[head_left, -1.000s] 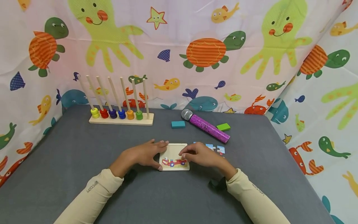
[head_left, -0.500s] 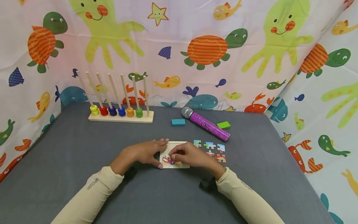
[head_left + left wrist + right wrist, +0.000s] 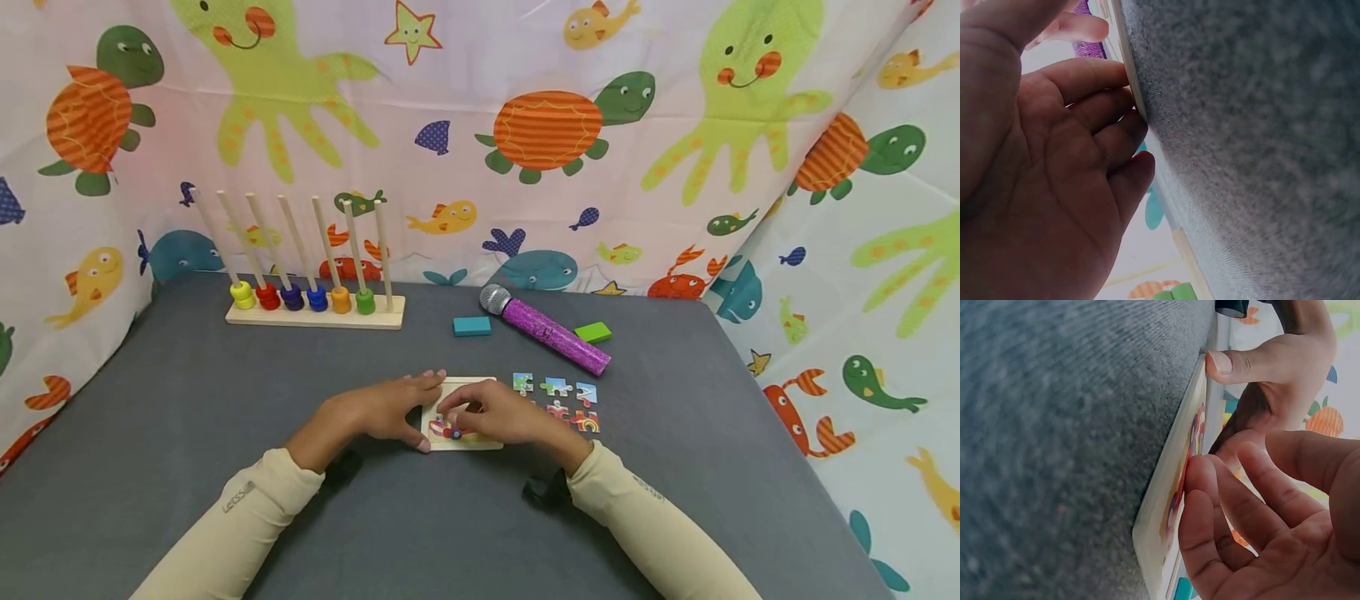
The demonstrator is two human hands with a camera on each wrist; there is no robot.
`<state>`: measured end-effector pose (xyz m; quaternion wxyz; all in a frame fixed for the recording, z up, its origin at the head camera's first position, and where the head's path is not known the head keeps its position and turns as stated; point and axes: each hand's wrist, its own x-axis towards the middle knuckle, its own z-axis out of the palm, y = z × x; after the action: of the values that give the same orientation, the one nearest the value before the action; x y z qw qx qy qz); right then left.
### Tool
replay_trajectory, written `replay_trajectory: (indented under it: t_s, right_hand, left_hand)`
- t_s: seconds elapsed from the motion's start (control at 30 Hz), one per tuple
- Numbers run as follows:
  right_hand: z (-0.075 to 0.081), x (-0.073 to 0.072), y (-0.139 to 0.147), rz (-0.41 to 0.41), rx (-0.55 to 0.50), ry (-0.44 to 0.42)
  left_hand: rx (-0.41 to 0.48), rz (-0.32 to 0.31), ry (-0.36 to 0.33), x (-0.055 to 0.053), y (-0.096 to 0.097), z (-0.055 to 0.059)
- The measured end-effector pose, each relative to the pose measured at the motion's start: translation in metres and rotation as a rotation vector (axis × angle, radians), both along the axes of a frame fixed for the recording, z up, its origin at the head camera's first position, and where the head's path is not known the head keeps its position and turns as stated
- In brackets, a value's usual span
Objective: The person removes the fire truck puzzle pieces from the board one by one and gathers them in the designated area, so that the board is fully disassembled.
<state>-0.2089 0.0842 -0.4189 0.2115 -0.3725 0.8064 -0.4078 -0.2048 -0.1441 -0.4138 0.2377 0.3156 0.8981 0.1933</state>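
My left hand (image 3: 382, 408) rests at the left side of a small pale puzzle board (image 3: 486, 382), its thumb at the near corner and its fingers along the edge. Seen from the left wrist, these fingertips (image 3: 1125, 75) touch the board's rim. Over the board's lower part, where a red car picture (image 3: 447, 429) shows, is my right hand (image 3: 504, 412). Its fingers are bent, with index and thumb close together. In the right wrist view, fingertips (image 3: 1197, 472) meet the picture; I cannot tell whether a puzzle piece is between them.
Several loose puzzle pieces (image 3: 557, 387) lie right of the board. Behind are a blue block (image 3: 472, 326), a purple glitter microphone (image 3: 555, 335) and a green block (image 3: 593, 332). A wooden peg stand (image 3: 315, 317) with coloured rings stands at the back left.
My right hand has moved left across the board, from its right part towards the car's left part, uncovering loose puzzle pieces. The left hand stays at the board's edge.
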Motion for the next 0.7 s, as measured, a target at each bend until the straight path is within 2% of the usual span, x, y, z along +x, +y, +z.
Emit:
replay_trajectory:
  t_s: [0.1, 0.23, 0.47, 0.7]
  right_hand:
    - [0.0003, -0.0002, -0.0019, 0.011, 0.014, 0.026]
    - [-0.0012, 0.0002, -0.0019, 0.004, 0.036, 0.019]
    - [-0.0007, -0.0014, -0.0004, 0.025, -0.012, -0.009]
    - [0.0023, -0.0017, 0.0028, 0.069, -0.003, 0.002]
  left_hand:
    - [-0.006, 0.000, 0.007, -0.0006, -0.0003, -0.0004]
    - [-0.003, -0.014, 0.005, -0.0011, 0.0007, -0.0011]
    - [-0.002, 0.008, -0.015, -0.0013, 0.0009, -0.0008]
    - [-0.019, 0.008, -0.015, -0.0021, 0.0002, -0.0023]
